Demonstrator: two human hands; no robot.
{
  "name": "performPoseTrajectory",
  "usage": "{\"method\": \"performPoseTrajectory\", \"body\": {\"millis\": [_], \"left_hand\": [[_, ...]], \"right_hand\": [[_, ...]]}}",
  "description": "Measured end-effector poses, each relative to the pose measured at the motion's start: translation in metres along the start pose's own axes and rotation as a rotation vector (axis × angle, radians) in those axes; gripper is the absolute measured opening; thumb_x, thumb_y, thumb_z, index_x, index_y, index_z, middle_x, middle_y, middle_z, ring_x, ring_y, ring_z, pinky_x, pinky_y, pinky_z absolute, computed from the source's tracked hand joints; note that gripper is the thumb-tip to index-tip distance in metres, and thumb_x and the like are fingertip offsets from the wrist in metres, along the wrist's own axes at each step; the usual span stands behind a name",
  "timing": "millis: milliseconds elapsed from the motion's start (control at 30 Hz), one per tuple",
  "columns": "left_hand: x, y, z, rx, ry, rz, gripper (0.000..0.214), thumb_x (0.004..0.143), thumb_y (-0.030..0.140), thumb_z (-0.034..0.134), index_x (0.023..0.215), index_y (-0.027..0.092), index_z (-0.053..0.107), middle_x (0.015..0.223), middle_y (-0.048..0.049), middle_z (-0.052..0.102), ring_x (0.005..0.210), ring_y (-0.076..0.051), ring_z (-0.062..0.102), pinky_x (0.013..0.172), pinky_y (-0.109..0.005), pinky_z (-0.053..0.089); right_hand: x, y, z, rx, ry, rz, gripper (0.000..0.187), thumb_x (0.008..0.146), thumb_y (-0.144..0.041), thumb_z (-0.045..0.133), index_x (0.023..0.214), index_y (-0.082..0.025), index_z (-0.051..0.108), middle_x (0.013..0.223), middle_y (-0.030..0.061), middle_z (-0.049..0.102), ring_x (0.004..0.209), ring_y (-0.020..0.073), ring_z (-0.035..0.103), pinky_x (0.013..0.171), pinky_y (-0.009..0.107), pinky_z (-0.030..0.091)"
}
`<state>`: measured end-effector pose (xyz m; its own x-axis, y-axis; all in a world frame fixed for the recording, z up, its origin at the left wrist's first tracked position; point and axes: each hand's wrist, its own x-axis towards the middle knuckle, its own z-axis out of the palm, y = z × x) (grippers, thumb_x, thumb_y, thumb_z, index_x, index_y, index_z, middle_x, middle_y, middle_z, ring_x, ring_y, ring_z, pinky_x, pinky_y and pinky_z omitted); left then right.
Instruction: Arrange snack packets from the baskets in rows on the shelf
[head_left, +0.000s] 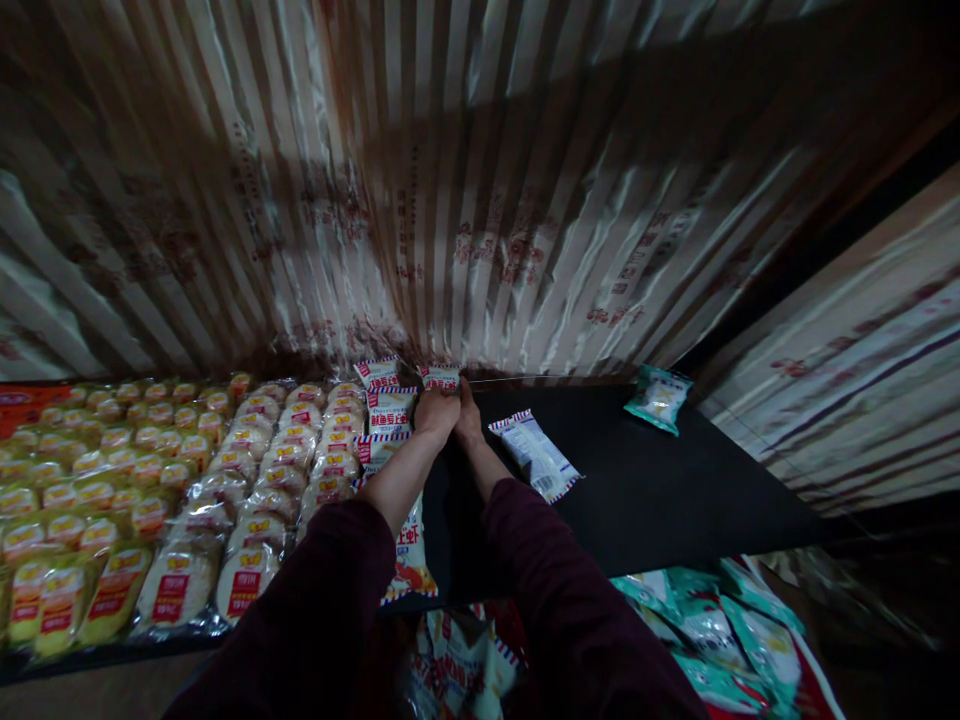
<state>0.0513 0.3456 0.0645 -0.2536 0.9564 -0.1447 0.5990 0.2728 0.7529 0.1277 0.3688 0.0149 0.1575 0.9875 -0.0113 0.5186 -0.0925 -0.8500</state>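
At the back edge of a black shelf (615, 480), both of my arms reach forward in dark purple sleeves. My left hand (437, 411) is closed on the near edge of a small white snack bag (440, 378) with red lettering and a striped end. My right hand (469, 413) presses against the same bag from the right; its fingertips are partly hidden. Just left of it runs a column of matching snack bags (390, 410), partly covered by my left arm. A white-and-blue bag (536, 455) lies back side up, right of my right forearm.
Rows of packaged round crackers (247, 580) and yellow packaged snacks (112, 590) fill the left side. A teal packet (658, 398) lies at the back right. Below the front edge are more teal packets (705, 625) and striped bags (457, 665). A pleated printed sheet (480, 200) hangs behind.
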Motion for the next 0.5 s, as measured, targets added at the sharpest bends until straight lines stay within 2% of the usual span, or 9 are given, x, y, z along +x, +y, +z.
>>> {"method": "performPoseTrajectory", "body": {"millis": [200,500], "left_hand": [[0.005,-0.007,-0.002,-0.006,0.025,-0.031,0.036,0.082,0.033,0.045,0.107,0.018,0.065,0.112,-0.0121,0.067,0.103,-0.024,0.062,0.080,-0.029,0.047],[0.000,-0.011,-0.008,0.008,0.045,-0.041,0.037,0.082,0.033,0.043,0.103,0.015,0.066,0.109,-0.0161,0.067,0.104,-0.028,0.062,0.083,-0.032,0.046]], "right_hand": [[0.003,-0.003,0.006,0.010,-0.039,-0.043,0.050,0.088,-0.032,0.044,0.137,-0.025,0.039,0.116,0.0067,0.064,0.115,0.0235,0.056,0.092,0.035,0.044],[-0.002,-0.011,0.013,-0.243,-0.077,-0.083,0.047,0.091,-0.028,0.039,0.138,-0.024,0.040,0.113,0.0100,0.065,0.102,0.0242,0.063,0.083,0.032,0.048]]}}
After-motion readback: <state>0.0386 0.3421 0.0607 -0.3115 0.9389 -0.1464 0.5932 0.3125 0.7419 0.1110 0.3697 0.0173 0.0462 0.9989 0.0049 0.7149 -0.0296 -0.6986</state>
